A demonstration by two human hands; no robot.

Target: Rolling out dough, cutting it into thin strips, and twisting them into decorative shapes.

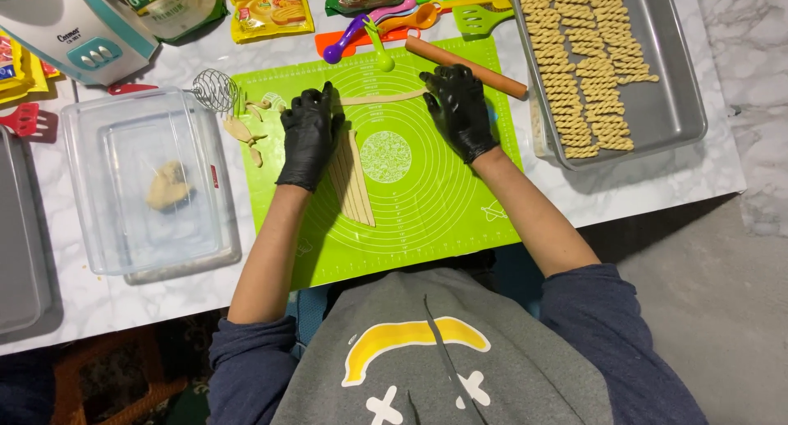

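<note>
Both my hands wear black gloves and rest flat on a green silicone baking mat (427, 203). Between them a thin strip of pale dough (382, 99) lies across the mat; my left hand (309, 136) presses its left end and my right hand (458, 109) its right end. Several cut dough strips (355, 183) lie side by side just below my left hand. A wooden rolling pin (468, 66) lies at the mat's top right, behind my right hand.
A metal tray (665, 105) of twisted dough pieces stands at right. A clear plastic box (148, 183) with a dough lump is at left. Dough scraps (242, 133), a wire whisk (215, 90), coloured utensils (394, 22), food packets and a white appliance (74, 27) line the back.
</note>
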